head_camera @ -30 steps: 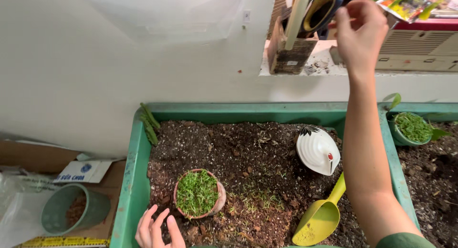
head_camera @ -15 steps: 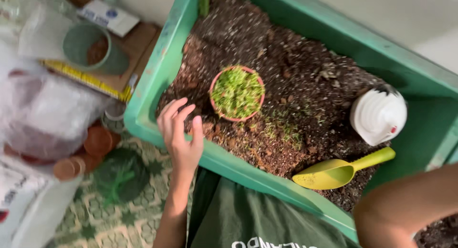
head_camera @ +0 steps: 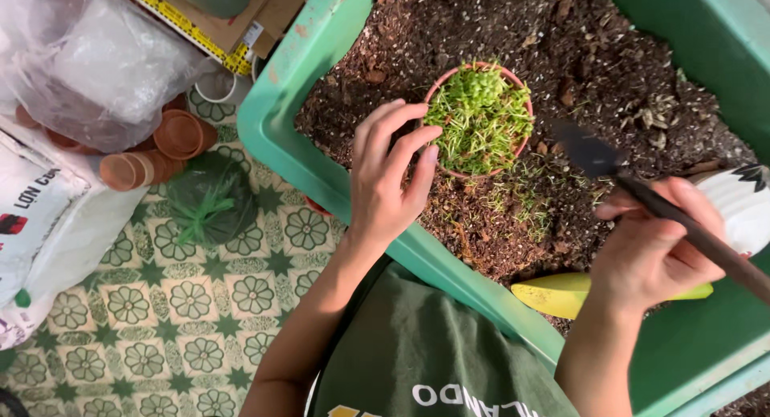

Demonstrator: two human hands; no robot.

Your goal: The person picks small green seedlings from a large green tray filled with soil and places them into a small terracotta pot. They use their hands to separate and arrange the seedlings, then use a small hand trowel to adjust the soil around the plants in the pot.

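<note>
- Carefully: left hand (head_camera: 389,180), fingers curled loosely open, should steady the small pot (head_camera: 480,120) by its rim.
- Right hand (head_camera: 654,253), closed on the dark tool (head_camera: 642,196), should work gently beside the seedlings.

Over on the patterned tile floor (head_camera: 184,321), stacked terracotta pots (head_camera: 156,152) lie beside a knotted green bag (head_camera: 204,200), clear plastic bags (head_camera: 88,64) heaped above; a yellow scoop (head_camera: 561,293) rests in the green trough (head_camera: 305,136)
</note>
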